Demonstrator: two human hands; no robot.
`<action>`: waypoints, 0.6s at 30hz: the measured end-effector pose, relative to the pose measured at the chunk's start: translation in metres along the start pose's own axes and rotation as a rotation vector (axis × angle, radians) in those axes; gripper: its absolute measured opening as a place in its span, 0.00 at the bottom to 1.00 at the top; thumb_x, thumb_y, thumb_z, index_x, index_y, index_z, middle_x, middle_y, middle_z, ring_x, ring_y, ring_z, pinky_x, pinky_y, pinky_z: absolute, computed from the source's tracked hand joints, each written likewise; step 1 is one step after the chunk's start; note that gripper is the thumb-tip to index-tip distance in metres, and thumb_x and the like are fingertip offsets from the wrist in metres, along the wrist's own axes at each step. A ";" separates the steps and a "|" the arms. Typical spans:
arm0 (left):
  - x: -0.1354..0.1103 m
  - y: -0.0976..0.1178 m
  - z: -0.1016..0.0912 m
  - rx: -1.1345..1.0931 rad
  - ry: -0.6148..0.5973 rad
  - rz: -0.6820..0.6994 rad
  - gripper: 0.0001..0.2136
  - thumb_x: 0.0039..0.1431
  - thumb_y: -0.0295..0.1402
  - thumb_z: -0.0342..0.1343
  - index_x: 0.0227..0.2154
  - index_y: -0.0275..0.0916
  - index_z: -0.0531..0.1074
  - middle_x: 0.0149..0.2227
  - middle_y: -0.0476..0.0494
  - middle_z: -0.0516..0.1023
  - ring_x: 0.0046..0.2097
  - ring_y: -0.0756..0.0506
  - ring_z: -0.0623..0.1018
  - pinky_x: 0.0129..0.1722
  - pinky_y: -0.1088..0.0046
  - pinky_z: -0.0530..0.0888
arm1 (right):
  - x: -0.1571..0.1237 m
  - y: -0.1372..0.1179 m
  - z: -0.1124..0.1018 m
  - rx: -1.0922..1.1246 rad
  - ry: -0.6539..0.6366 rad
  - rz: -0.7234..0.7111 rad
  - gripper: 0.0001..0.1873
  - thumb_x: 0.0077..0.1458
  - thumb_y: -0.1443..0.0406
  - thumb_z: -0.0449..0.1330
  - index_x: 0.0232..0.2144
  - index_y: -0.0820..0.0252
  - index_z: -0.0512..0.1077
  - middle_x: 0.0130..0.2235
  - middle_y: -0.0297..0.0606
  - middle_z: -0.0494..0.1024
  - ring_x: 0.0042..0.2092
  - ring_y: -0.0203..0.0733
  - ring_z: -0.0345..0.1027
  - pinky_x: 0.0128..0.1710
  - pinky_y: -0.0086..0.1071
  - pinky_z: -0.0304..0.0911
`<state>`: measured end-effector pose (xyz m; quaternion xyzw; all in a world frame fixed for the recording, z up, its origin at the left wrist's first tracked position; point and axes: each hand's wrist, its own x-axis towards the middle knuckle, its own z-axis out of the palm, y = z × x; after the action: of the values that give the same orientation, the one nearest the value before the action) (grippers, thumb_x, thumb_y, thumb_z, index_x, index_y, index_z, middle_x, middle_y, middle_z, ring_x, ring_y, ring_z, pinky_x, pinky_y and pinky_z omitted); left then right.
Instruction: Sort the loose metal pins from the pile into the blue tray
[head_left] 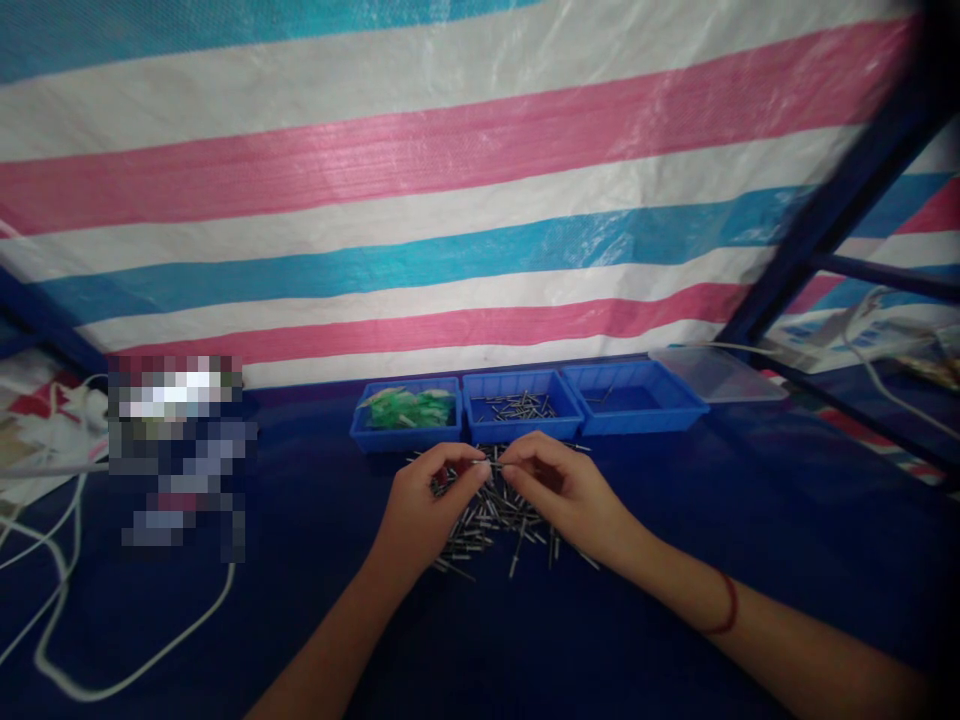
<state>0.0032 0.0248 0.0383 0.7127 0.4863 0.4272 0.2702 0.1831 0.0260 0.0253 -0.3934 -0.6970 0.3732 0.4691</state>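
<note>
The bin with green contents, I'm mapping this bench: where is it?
In the head view, the green-filled blue bin is leftmost of three, beside the middle bin and beyond the left hand.

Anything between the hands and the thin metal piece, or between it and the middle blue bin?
Left hand and right hand pinch the thin metal piece directly; ahead, only the bin's near wall visibly intervenes.

Striped sheeting (450, 190) hangs behind a dark blue table (300, 520).

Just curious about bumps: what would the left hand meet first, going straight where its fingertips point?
Likely the right hand, just beyond the thin metal piece; depth is unclear.
</note>
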 end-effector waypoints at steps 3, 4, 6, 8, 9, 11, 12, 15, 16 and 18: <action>0.000 0.000 0.001 0.022 -0.010 0.016 0.06 0.57 0.34 0.56 0.35 0.39 0.75 0.31 0.49 0.77 0.31 0.49 0.73 0.32 0.75 0.69 | 0.004 -0.003 -0.007 -0.078 -0.067 -0.038 0.06 0.57 0.64 0.55 0.32 0.59 0.70 0.30 0.35 0.70 0.29 0.35 0.62 0.27 0.29 0.59; 0.000 0.001 0.001 0.037 -0.014 0.027 0.07 0.57 0.34 0.56 0.36 0.39 0.74 0.31 0.49 0.77 0.31 0.49 0.73 0.32 0.75 0.69 | 0.007 -0.003 -0.013 -0.112 -0.072 -0.053 0.06 0.57 0.63 0.55 0.32 0.59 0.70 0.30 0.35 0.71 0.29 0.35 0.62 0.27 0.29 0.60; 0.001 0.003 -0.001 0.084 -0.036 0.060 0.09 0.57 0.34 0.56 0.40 0.39 0.72 0.32 0.49 0.77 0.31 0.49 0.74 0.32 0.75 0.69 | 0.015 -0.004 -0.031 -0.215 -0.016 -0.077 0.07 0.57 0.63 0.54 0.32 0.59 0.71 0.31 0.36 0.72 0.29 0.36 0.64 0.28 0.29 0.60; 0.002 0.004 -0.005 0.157 -0.091 0.121 0.12 0.58 0.34 0.55 0.44 0.39 0.70 0.33 0.48 0.76 0.32 0.50 0.74 0.34 0.75 0.70 | 0.023 -0.002 -0.058 -0.385 0.121 -0.086 0.07 0.56 0.63 0.55 0.33 0.59 0.71 0.31 0.36 0.74 0.29 0.36 0.65 0.28 0.30 0.61; 0.003 0.005 -0.007 0.203 -0.136 0.160 0.11 0.59 0.34 0.54 0.45 0.39 0.70 0.34 0.48 0.76 0.33 0.49 0.74 0.35 0.74 0.70 | 0.026 0.001 -0.073 -0.495 0.217 -0.085 0.07 0.55 0.63 0.55 0.32 0.60 0.72 0.30 0.36 0.74 0.28 0.37 0.65 0.29 0.30 0.60; 0.006 0.005 -0.010 0.306 -0.241 0.238 0.09 0.62 0.34 0.50 0.43 0.40 0.71 0.37 0.46 0.76 0.38 0.48 0.75 0.41 0.72 0.70 | 0.031 0.009 -0.101 -0.732 0.361 -0.066 0.07 0.54 0.65 0.55 0.31 0.60 0.72 0.29 0.37 0.74 0.28 0.38 0.66 0.30 0.32 0.60; 0.008 0.005 -0.012 0.364 -0.298 0.273 0.09 0.63 0.33 0.49 0.42 0.40 0.72 0.38 0.46 0.76 0.40 0.47 0.74 0.43 0.70 0.70 | 0.033 0.013 -0.113 -0.863 0.378 -0.047 0.07 0.53 0.65 0.55 0.30 0.61 0.72 0.29 0.38 0.74 0.29 0.40 0.66 0.30 0.33 0.60; 0.013 0.006 -0.012 0.528 -0.465 0.375 0.10 0.63 0.31 0.48 0.41 0.40 0.73 0.40 0.44 0.76 0.42 0.45 0.74 0.44 0.67 0.69 | 0.035 0.023 -0.135 -1.098 0.363 -0.003 0.08 0.53 0.65 0.55 0.31 0.62 0.73 0.32 0.42 0.75 0.33 0.45 0.68 0.32 0.35 0.59; 0.015 0.007 -0.010 0.568 -0.507 0.407 0.10 0.63 0.30 0.48 0.42 0.40 0.73 0.40 0.44 0.76 0.41 0.45 0.74 0.44 0.67 0.69 | 0.034 0.024 -0.136 -1.121 0.363 -0.003 0.09 0.53 0.64 0.54 0.32 0.63 0.73 0.32 0.43 0.75 0.34 0.46 0.69 0.33 0.35 0.60; 0.018 0.008 -0.005 0.631 -0.548 0.455 0.11 0.61 0.28 0.49 0.44 0.40 0.72 0.41 0.43 0.75 0.41 0.45 0.74 0.43 0.68 0.69 | 0.033 0.021 -0.134 -1.110 0.352 -0.030 0.11 0.54 0.63 0.54 0.35 0.63 0.73 0.33 0.43 0.76 0.35 0.46 0.69 0.34 0.35 0.60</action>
<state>0.0050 0.0378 0.0534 0.9348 0.3348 0.1035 0.0585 0.3058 0.0851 0.0560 -0.6267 -0.7054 -0.1257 0.3065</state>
